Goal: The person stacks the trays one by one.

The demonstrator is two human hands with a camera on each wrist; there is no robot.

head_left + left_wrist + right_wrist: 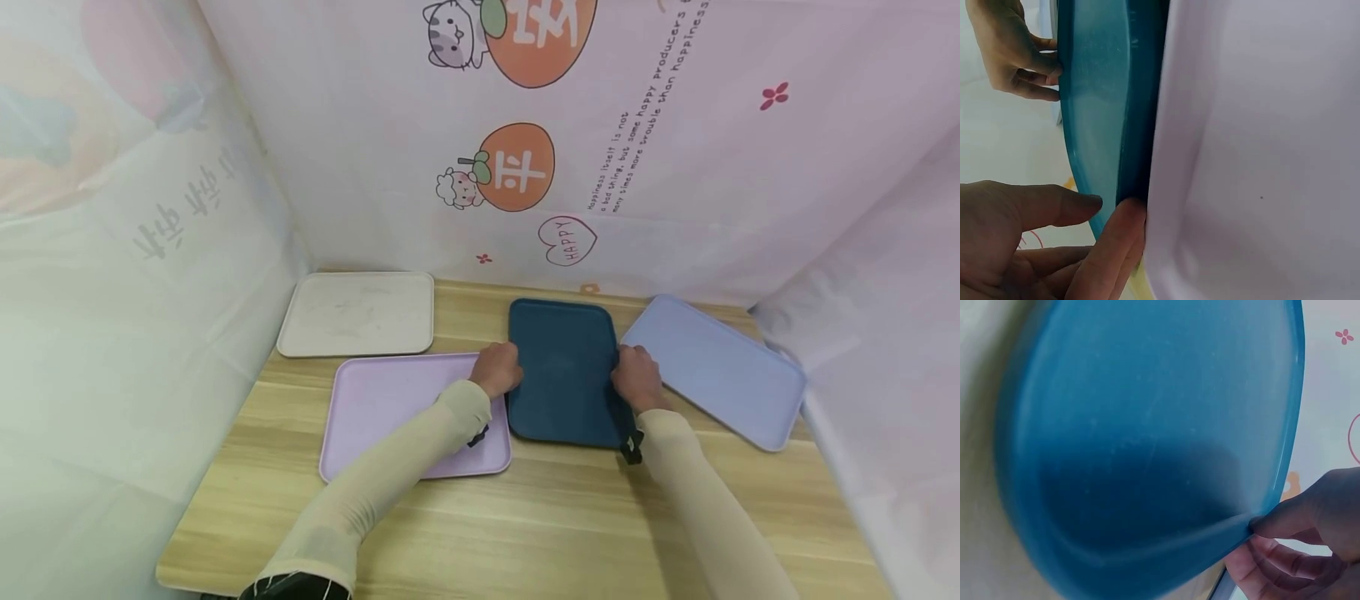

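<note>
A dark blue tray [564, 375] lies lengthwise between my two hands, a long side toward each. With my left hand [497, 369] I pinch its left rim; in the left wrist view the thumb [1079, 208] is on the tray's inner side and a fingertip [1130, 215] at its outer wall. My right hand [637, 377] grips the right rim, thumb [1272, 522] over the edge and fingers [1266, 565] curled beneath it. A lilac tray [390, 400] sits directly left of the blue one, partly covered by my left forearm.
A white tray [360, 315] occupies the back left of the wooden table [555, 533]. On the right a pale blue tray [720, 367] lies at a slant, its far corner by the side curtain [885, 333]. Printed cloth [375, 150] hangs behind the table.
</note>
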